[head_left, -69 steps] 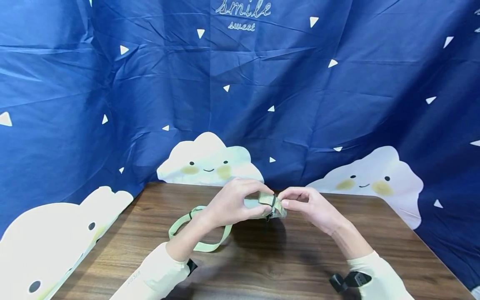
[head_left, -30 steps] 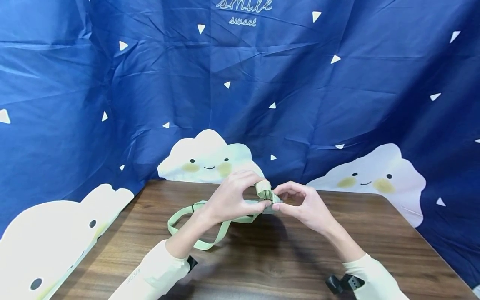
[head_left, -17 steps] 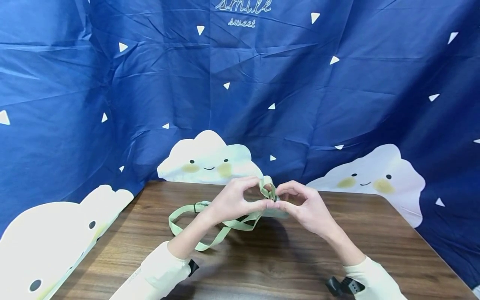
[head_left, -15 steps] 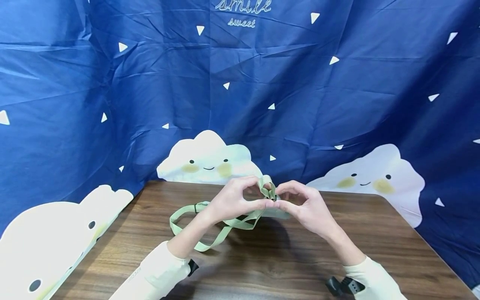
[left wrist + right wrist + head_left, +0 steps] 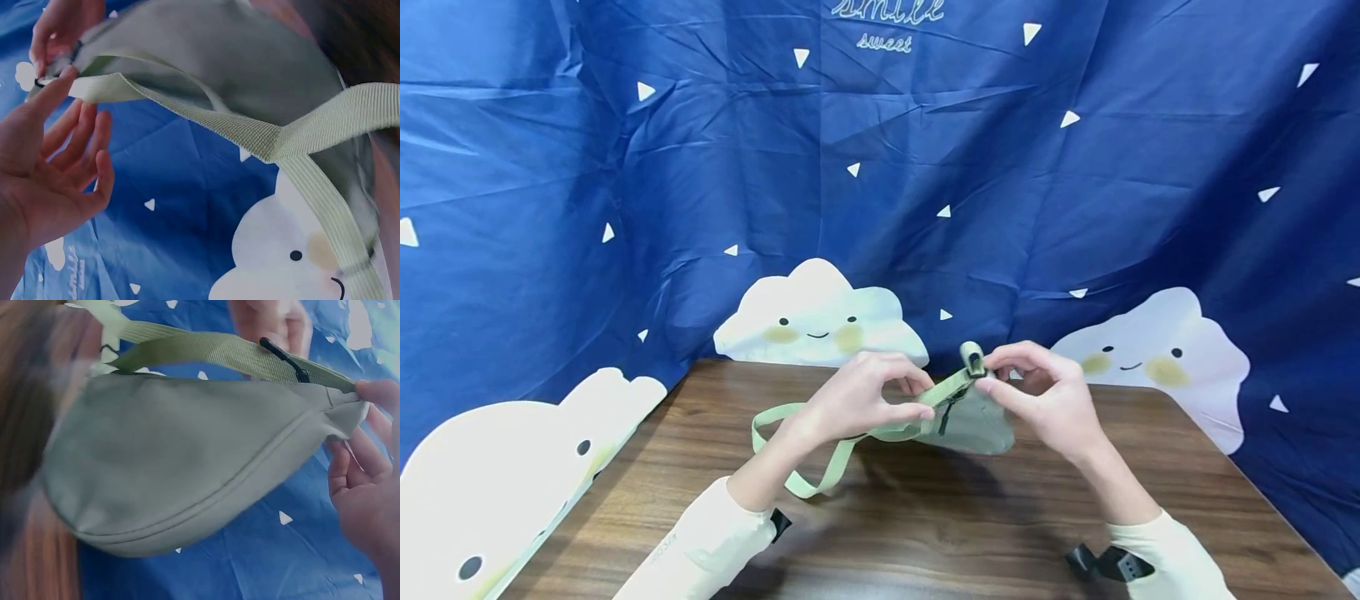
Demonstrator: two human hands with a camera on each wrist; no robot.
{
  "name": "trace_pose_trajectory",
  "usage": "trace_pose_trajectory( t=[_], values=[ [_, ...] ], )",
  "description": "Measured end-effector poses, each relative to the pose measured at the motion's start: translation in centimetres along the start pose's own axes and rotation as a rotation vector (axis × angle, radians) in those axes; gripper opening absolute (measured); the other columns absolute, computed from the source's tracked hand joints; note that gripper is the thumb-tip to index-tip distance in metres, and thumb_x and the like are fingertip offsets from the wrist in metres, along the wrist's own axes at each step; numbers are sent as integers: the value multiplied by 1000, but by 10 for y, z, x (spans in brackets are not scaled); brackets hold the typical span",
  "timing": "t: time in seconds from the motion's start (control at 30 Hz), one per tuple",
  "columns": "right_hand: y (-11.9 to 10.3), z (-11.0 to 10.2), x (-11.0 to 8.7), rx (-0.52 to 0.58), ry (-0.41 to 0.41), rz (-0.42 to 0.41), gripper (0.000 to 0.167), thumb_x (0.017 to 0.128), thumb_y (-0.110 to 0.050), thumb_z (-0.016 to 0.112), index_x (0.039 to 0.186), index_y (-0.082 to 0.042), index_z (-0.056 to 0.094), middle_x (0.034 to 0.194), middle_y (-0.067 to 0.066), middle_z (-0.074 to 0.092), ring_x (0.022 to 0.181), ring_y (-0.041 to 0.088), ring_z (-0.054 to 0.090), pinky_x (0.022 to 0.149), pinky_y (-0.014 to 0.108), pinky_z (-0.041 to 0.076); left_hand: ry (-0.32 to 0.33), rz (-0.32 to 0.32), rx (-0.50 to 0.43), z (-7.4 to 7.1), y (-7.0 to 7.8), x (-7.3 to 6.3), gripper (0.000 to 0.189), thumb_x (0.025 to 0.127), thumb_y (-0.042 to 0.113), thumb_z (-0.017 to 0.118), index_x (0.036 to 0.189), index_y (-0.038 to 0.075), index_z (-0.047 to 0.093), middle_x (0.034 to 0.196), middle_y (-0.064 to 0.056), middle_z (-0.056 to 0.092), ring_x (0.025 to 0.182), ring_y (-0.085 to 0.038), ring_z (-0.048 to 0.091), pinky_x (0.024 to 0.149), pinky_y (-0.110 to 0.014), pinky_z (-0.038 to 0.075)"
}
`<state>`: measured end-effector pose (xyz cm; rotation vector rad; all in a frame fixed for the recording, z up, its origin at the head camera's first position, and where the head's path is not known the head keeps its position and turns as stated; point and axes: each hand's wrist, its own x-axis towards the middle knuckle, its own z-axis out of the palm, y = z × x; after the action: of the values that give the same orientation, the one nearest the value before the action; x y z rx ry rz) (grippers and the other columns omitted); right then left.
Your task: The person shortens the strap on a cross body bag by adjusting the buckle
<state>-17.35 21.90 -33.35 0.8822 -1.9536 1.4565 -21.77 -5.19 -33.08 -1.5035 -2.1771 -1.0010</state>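
Note:
A grey-green sling bag (image 5: 175,462) with a light green webbing strap (image 5: 206,122) hangs between my hands, above the table. My left hand (image 5: 861,400) pinches the strap between thumb and index finger, its other fingers loosely bent. At the bag's narrow end, my right hand (image 5: 1048,396) grips the tip with thumb and fingers, beside a small dark buckle (image 5: 976,367) with a short strap loop standing up. A black zipper pull (image 5: 284,359) dangles near the bag's top edge. The rest of the strap trails leftward in a loop, partly behind my left forearm.
The brown wooden table (image 5: 880,542) extends under both forearms. Behind it hangs a blue curtain (image 5: 880,167) with white triangles and cloud faces. Each wrist carries a dark camera mount (image 5: 1108,564).
My right hand has moved right and slightly up with the bag's end, away from my left hand. A strap stretch now runs between them, and more of the bag shows.

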Motion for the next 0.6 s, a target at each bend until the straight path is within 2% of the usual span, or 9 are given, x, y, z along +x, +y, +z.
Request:
trace_pose_trajectory(
  t=[0.13,0.23,0.33,0.4,0.5,0.53,0.6],
  values=[
    [-7,-14,3,26,91,35,24,80,14,78,101,4,72,84,14,71,66,15,62,55,22,46,-73,-14,72,-3,-4,-1,24,84,30,86,101,16,76,90,10,68,85,-6,63,81,-28,52],
    [-10,-19,6,73,120,38,22,82,15,76,101,7,70,84,15,71,68,15,62,57,21,46,-117,-11,82,-4,-5,1,23,85,30,85,100,17,75,90,10,67,86,-6,63,82,-26,51],
    [-12,-19,8,127,102,56,21,84,13,75,103,8,67,88,14,71,72,16,63,61,21,48,-121,-23,36,-1,-3,2,30,84,29,86,106,14,73,94,7,67,90,-9,63,85,-28,51],
    [-12,-17,8,152,74,76,20,87,10,74,105,8,65,91,14,71,75,17,64,64,22,50,-117,-51,-38,4,0,4,44,83,30,87,119,11,69,102,5,68,97,-11,64,90,-30,50],
    [-12,-14,9,166,27,114,20,90,7,72,108,6,63,94,14,70,78,18,64,69,23,51,-109,-91,-137,16,8,11,70,84,36,85,142,8,55,118,5,66,110,-10,61,99,-30,46],
    [-12,-13,10,158,13,125,20,91,5,72,108,5,63,94,14,70,79,18,64,69,23,51,-113,-90,-142,19,11,14,74,86,36,84,146,8,50,122,5,64,113,-9,60,101,-29,45],
    [-12,-14,14,133,-18,140,19,92,3,72,109,4,63,93,15,69,79,18,64,67,23,50,-122,-64,-115,21,17,24,68,91,33,79,147,8,49,121,5,64,111,-6,59,100,-27,45]
  ],
)
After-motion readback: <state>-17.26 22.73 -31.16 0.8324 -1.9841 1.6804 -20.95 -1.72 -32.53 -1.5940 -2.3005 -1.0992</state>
